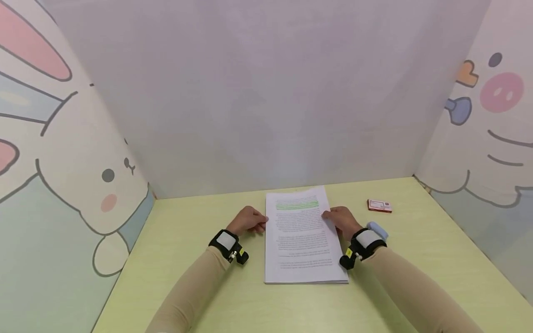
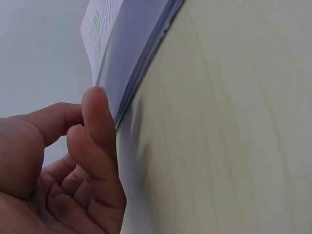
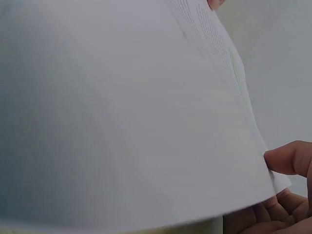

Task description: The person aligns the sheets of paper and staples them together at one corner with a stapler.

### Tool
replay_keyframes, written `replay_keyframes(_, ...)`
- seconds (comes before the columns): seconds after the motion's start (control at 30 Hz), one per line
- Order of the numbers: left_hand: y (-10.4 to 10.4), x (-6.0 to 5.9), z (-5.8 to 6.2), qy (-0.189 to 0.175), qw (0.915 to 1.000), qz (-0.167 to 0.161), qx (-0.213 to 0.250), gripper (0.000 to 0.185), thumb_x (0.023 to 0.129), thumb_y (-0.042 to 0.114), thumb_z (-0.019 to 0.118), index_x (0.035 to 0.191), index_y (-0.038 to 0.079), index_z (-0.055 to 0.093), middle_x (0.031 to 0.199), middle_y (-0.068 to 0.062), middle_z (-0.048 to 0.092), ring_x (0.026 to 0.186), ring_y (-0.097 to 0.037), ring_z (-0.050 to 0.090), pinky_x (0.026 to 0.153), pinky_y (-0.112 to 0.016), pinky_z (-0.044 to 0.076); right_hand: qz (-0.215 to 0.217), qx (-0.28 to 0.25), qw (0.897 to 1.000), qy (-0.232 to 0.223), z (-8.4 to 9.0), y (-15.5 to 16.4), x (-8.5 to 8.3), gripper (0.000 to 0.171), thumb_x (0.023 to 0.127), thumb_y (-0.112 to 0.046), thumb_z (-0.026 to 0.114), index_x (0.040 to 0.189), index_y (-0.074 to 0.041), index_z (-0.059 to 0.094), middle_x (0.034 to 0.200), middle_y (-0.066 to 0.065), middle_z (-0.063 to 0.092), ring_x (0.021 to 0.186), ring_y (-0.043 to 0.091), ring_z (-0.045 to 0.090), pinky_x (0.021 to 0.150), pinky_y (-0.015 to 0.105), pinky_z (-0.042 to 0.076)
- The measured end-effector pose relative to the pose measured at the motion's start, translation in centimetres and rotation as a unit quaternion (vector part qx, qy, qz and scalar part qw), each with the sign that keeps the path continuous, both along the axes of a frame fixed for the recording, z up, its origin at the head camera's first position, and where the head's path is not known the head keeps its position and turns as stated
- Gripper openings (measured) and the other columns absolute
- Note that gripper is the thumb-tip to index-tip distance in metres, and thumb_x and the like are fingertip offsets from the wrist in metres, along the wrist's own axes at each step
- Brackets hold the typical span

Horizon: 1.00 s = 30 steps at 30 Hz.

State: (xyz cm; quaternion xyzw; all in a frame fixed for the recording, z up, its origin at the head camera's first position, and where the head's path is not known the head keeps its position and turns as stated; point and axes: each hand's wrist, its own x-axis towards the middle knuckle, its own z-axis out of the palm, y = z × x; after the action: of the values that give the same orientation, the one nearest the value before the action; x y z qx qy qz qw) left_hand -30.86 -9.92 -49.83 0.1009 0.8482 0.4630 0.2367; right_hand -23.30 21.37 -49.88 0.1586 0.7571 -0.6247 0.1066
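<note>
By the left hand [image 1: 250, 219], papers [image 1: 300, 243] are pinched at the left edge; by the right hand [image 1: 343, 221], at the right, thumb uppermost. Forearms [image 1: 193, 286] are angled inward. Papers are held mid-table [image 1: 187, 217]; rightward, a blue object [image 1: 377, 229] and a box [image 1: 379, 206] are noted.

Printed paper [image 1: 303, 236], illegible, labelled box [image 1: 379, 206], too small to read

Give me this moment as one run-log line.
item: green-highlighted white printed paper stack | left hand: pinches left edge | right hand: pinches right edge | nearby: flat red-and-white box, light-blue rounded object
</note>
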Motion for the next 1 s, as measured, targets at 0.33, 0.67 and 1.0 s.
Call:
replay_keyframes(0.33,0.1,0.3,-0.1,0.003,0.9998,-0.001,-0.020,0.024,0.099,0.018,0.067,0.087,0.000,0.077,0.071,-0.005,0.071,0.058,-0.010,0.064,0.049,-0.020,0.043,-0.003,0.022,1.000,-0.003,-0.5,-0.1,0.0,0.036,0.101,-0.015,0.057,0.128,0.009,0.060,0.097,0.013,0.072,0.073,0.018,0.069,0.060,0.030,0.055)
replay_keyframes(0.67,0.3,-0.2,-0.7,0.005,0.9994,-0.004,-0.033,0.024,0.098,0.019,0.068,0.082,0.003,0.076,0.069,-0.004,0.070,0.055,-0.010,0.061,0.047,-0.021,0.041,-0.008,0.033,0.999,-0.008,-0.6,0.0,-0.3,0.035,0.100,-0.015,0.058,0.128,0.008,0.061,0.096,0.013,0.072,0.071,0.017,0.069,0.058,0.029,0.053)
replay_keyframes(1.0,0.6,-0.3,-1.1,0.002,0.9993,0.003,-0.036,0.019,0.098,0.020,0.069,0.090,0.003,0.074,0.072,-0.004,0.070,0.055,-0.010,0.061,0.047,-0.021,0.042,-0.009,0.049,0.999,-0.006,-0.9,0.2,-0.4,0.034,0.100,-0.014,0.058,0.124,0.008,0.063,0.094,0.013,0.071,0.071,0.018,0.068,0.059,0.030,0.054)
